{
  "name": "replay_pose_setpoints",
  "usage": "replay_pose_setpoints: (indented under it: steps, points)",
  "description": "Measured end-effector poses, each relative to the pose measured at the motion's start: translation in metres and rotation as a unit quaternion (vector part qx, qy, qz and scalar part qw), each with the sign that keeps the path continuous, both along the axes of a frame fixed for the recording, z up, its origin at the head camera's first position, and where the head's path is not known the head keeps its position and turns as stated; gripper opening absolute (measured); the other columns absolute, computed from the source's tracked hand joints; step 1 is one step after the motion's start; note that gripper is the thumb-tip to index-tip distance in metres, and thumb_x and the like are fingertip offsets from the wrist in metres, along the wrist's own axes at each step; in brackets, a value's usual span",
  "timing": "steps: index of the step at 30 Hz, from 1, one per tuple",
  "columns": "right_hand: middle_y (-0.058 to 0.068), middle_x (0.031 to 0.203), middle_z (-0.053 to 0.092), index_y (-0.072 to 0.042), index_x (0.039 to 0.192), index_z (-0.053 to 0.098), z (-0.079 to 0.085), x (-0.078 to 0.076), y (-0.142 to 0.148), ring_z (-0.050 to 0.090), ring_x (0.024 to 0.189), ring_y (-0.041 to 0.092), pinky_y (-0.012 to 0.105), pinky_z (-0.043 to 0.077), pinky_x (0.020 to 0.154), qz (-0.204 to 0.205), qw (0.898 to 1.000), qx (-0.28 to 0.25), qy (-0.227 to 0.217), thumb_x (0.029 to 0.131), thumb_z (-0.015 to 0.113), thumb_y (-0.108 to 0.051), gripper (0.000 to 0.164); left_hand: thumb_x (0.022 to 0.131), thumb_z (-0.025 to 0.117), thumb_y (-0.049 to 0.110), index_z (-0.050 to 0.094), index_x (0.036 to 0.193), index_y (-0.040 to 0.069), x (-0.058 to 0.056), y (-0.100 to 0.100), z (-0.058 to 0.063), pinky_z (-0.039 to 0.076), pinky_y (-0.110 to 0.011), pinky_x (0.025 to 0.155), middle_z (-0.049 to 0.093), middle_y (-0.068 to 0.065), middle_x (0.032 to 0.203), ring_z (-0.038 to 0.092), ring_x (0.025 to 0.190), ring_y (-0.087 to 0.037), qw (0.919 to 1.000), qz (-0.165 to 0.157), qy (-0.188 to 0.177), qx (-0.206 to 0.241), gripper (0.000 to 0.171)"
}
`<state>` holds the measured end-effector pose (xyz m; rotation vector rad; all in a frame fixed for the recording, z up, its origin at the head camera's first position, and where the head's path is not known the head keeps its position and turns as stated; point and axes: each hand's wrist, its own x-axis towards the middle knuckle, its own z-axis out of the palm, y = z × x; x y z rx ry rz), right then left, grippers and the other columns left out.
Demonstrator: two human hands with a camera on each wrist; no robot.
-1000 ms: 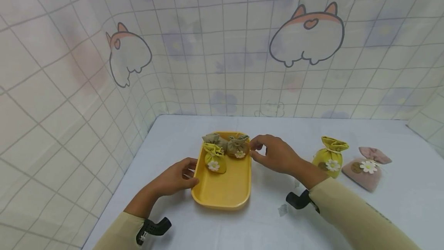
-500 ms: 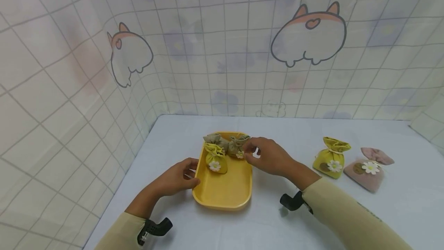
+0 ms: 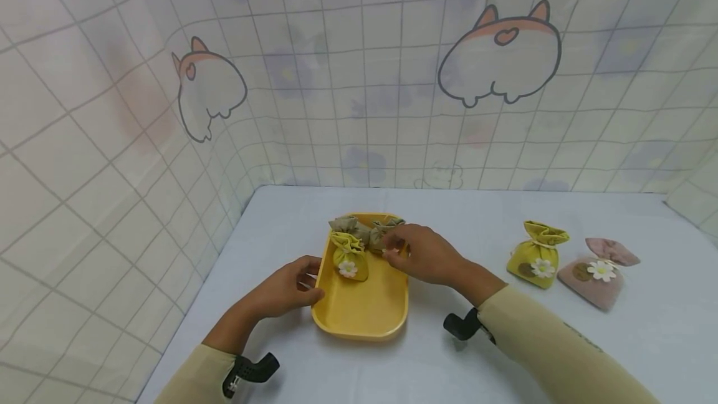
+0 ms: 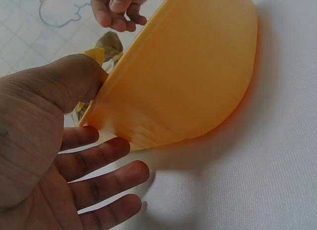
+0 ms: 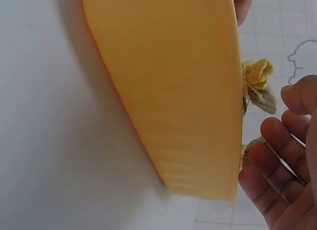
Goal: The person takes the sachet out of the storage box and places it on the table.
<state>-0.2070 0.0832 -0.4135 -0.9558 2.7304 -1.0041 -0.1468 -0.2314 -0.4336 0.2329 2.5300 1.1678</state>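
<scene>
A yellow plastic tray [image 3: 361, 310] stands on the table, with three small drawstring pouches at its far end. One is a yellow-green pouch [image 3: 346, 257] with a white flower; behind it lie a grey-green pouch [image 3: 349, 224] and a second grey-green pouch [image 3: 380, 230]. My left hand [image 3: 288, 288] holds the tray's left rim, its thumb [image 4: 81, 81] over the edge and its fingers outside. Over the right rim reaches my right hand [image 3: 429, 254], fingers [image 5: 277, 136] loosely bent beside the right grey-green pouch and partly covering it. Whether they touch the pouch I cannot tell.
A yellow-green pouch [image 3: 533, 260] and a pink pouch [image 3: 591, 279], both with white flowers, lie to the right on the white-covered table [image 3: 471, 211]. Gridded cloth printed with cartoon animals [image 3: 499, 61] hangs behind and along the left side.
My right hand has moved left, from beside the tray's right rim to over it, next to the right grey-green pouch. The left hand and the tray stay in place.
</scene>
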Motion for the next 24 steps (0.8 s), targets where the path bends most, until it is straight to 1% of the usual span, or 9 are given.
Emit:
replay_pose_setpoints:
  steps: [8,11,16,20,24]
  points:
    - [-0.009,0.105,0.068,-0.013,0.112,0.072,0.002,0.001,-0.006,0.061,0.097,0.013,0.034,0.055,0.086,0.017,1.0,-0.019,-0.01,0.096,0.073,-0.022,0.019,0.09,0.08,0.023,0.053,0.143,0.009,0.0,0.0,-0.001,0.056,-0.041,0.095,0.061,-0.005,0.13,0.062,0.112,-0.022,1.0,-0.006,0.004,0.002,0.061]
    - [-0.009,0.106,0.068,-0.014,0.114,0.072,0.002,0.001,-0.009,0.061,0.098,0.012,0.033,0.055,0.086,0.016,1.0,-0.022,-0.014,0.096,0.073,-0.023,0.021,0.09,0.08,0.022,0.053,0.143,0.01,-0.001,-0.001,-0.002,0.056,-0.041,0.095,0.062,-0.005,0.13,0.062,0.112,-0.021,1.0,-0.005,0.006,0.001,0.061]
    - [-0.011,0.105,0.067,-0.017,0.114,0.072,-0.004,-0.002,-0.015,0.06,0.097,0.01,0.031,0.054,0.085,0.011,1.0,-0.019,-0.02,0.095,0.074,-0.026,0.021,0.09,0.08,0.022,0.053,0.143,0.01,0.0,-0.001,-0.002,0.056,-0.04,0.095,0.062,-0.005,0.129,0.062,0.112,-0.021,1.0,-0.004,0.007,-0.001,0.06]
    - [-0.01,0.103,0.067,-0.015,0.112,0.072,-0.003,-0.003,-0.019,0.061,0.095,0.012,0.031,0.055,0.084,0.02,0.999,-0.019,-0.021,0.095,0.075,-0.023,0.02,0.091,0.079,0.023,0.053,0.142,0.011,0.0,-0.001,-0.002,0.056,-0.04,0.094,0.062,-0.004,0.128,0.062,0.112,-0.02,1.0,-0.003,0.007,-0.004,0.059]
    - [-0.009,0.104,0.068,-0.014,0.115,0.072,-0.004,-0.003,-0.021,0.063,0.095,0.011,0.031,0.056,0.083,0.03,0.999,-0.017,-0.016,0.095,0.075,-0.023,0.023,0.091,0.079,0.023,0.054,0.142,0.011,0.0,-0.001,-0.002,0.056,-0.04,0.094,0.062,-0.004,0.129,0.062,0.112,-0.021,1.0,-0.003,0.007,-0.006,0.059]
